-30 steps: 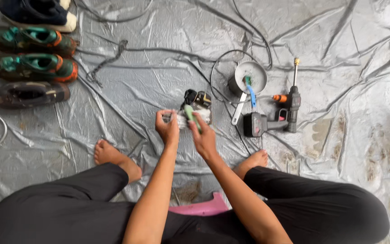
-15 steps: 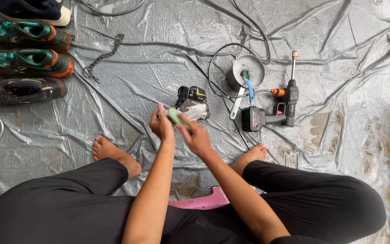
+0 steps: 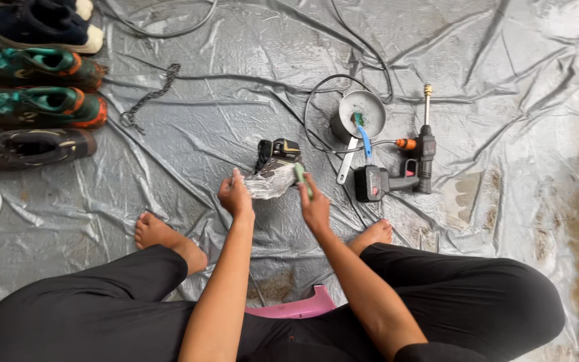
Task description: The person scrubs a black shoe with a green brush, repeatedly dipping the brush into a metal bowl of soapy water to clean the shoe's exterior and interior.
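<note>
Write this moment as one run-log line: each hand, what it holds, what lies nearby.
left hand: steadies soapy shoe | right hand: holds green brush at shoe | nearby: metal pot, spray gun | surface: grey tarp

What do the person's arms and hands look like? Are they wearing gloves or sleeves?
No gloves, no sleeves. The left hand and right hand are bare, and both forearms are uncovered up to the elbows. No watch, ring or bracelet shows.

Both hands, left [image 3: 234, 196] and right [image 3: 315, 206], reach forward, fingers closed.
</note>
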